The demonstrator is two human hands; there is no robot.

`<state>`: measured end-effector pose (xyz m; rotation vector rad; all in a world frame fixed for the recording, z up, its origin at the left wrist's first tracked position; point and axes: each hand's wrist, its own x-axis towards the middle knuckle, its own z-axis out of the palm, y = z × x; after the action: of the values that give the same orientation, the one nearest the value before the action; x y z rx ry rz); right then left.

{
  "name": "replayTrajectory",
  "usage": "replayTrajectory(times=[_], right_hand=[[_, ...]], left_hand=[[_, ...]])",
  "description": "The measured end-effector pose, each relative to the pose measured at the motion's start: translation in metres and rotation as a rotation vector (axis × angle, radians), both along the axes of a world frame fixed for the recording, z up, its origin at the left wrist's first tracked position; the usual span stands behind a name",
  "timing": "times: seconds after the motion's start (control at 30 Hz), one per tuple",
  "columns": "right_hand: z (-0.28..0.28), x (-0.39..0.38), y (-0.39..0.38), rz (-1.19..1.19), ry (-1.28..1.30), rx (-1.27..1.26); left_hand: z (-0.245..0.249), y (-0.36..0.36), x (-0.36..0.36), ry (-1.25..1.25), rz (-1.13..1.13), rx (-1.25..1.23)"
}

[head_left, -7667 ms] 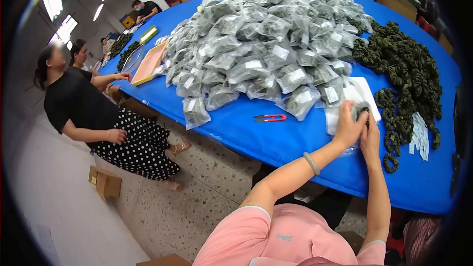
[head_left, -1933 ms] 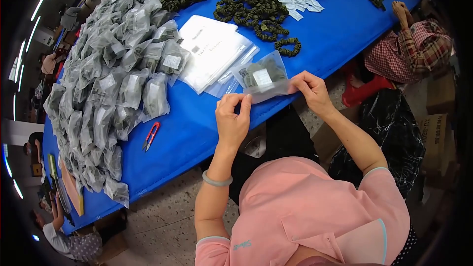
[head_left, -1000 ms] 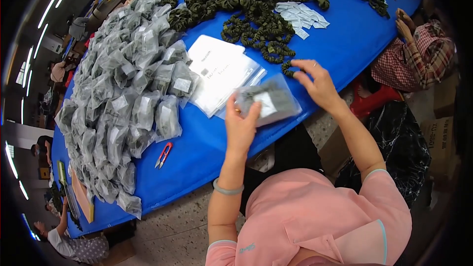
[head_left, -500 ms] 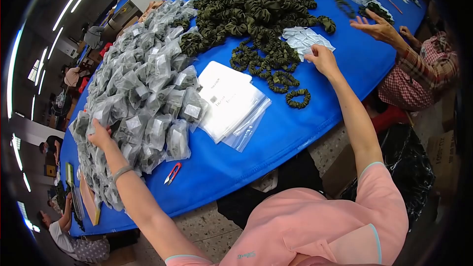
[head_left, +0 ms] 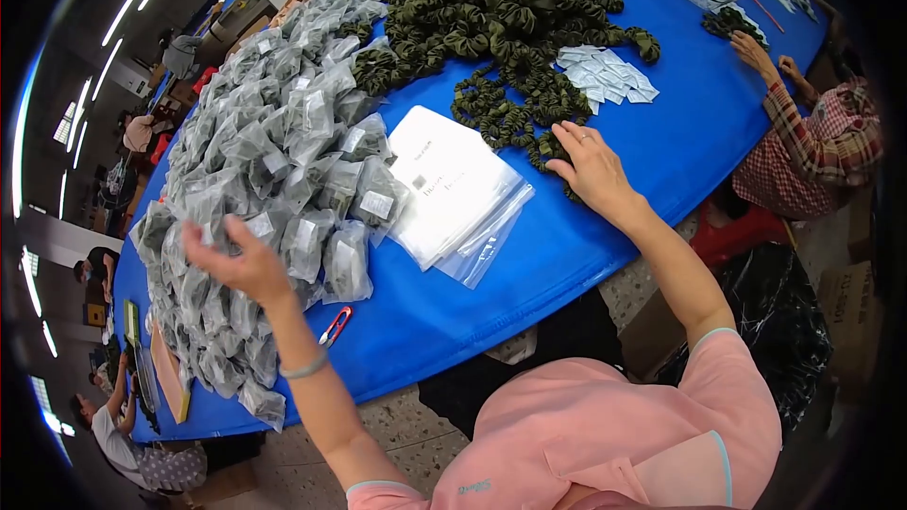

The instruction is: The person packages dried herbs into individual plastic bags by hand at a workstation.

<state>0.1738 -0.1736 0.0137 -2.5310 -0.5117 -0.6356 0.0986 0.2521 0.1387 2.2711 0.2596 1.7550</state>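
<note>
Scrunchies (head_left: 508, 121) partly hidden beneath open right hand (head_left: 593, 168), left hand (head_left: 241, 263) wide, blurred, over bags (head_left: 308, 244)

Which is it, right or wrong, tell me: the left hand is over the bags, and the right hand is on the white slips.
Wrong on one point: the head view shows the right hand at the green scrunchies, not on the white slips. The left hand is indeed over the bags.

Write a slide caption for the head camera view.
Left hand open over piled bags, right hand at dark-green scrunchies, across a blue table.
</note>
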Motion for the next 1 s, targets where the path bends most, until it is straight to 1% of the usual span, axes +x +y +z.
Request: replayTrajectory(times=[0.03, 0.07, 0.17, 0.2, 0.27, 0.3, 0.37, 0.47, 0.5, 0.63, 0.67, 0.8, 0.83, 0.87, 0.9, 0.97, 1.0], right_hand=[[-0.006, 0.001, 0.003, -0.014, -0.014, -0.033], [-0.011, 0.002, 0.005, -0.027, -0.028, -0.065], [-0.012, 0.006, 0.012, -0.049, -0.064, -0.135], [-0.008, 0.006, 0.015, -0.063, -0.008, -0.138], [0.002, 0.008, 0.02, -0.094, 0.101, -0.143], [0.006, 0.009, 0.021, -0.111, 0.156, -0.146], [0.004, 0.015, 0.022, -0.13, 0.172, -0.183], [0.0, 0.029, 0.028, -0.184, 0.235, -0.28], [0.002, 0.03, 0.028, -0.179, 0.233, -0.279], [0.019, 0.029, 0.01, -0.128, 0.272, -0.022], [0.017, 0.034, 0.003, -0.122, 0.269, -0.024], [0.009, 0.061, -0.037, 0.236, 0.654, 1.522], [0.01, 0.065, -0.04, 0.246, 0.651, 1.517], [0.01, 0.066, -0.043, 0.294, 0.691, 1.57], [0.009, 0.064, -0.046, 0.343, 0.73, 1.622], [0.008, 0.061, -0.05, 0.443, 0.81, 1.724], [0.007, 0.061, -0.051, 0.454, 0.802, 1.719]], left_hand=[[-0.007, -0.027, -0.006, 0.109, -0.102, -0.007], [-0.018, -0.047, -0.006, 0.195, -0.3, -0.009], [-0.054, -0.108, -0.008, 0.369, -0.54, -0.067], [-0.069, -0.118, -0.004, 0.433, -0.644, -0.085], [-0.092, -0.14, 0.0, 0.486, -0.641, -0.055], [-0.1, -0.148, 0.003, 0.543, -0.686, -0.136], [-0.121, -0.152, 0.014, 0.535, -0.711, -0.131], [-0.123, -0.152, 0.022, 0.562, -0.685, -0.135], [-0.123, -0.149, 0.023, 0.56, -0.679, -0.134], [-0.124, -0.137, 0.03, 0.57, -0.645, -0.169], [-0.124, -0.138, 0.035, 0.565, -0.64, -0.171], [-0.111, -0.153, 0.083, 0.564, -0.755, -0.343], [-0.109, -0.161, 0.101, 0.576, -0.784, -0.414], [-0.106, -0.17, 0.123, 0.585, -0.814, -0.484], [-0.103, -0.181, 0.146, 0.572, -0.814, -0.481], [-0.098, -0.203, 0.19, 0.645, -0.838, -0.764], [-0.099, -0.214, 0.212, 0.673, -0.792, -0.792]])
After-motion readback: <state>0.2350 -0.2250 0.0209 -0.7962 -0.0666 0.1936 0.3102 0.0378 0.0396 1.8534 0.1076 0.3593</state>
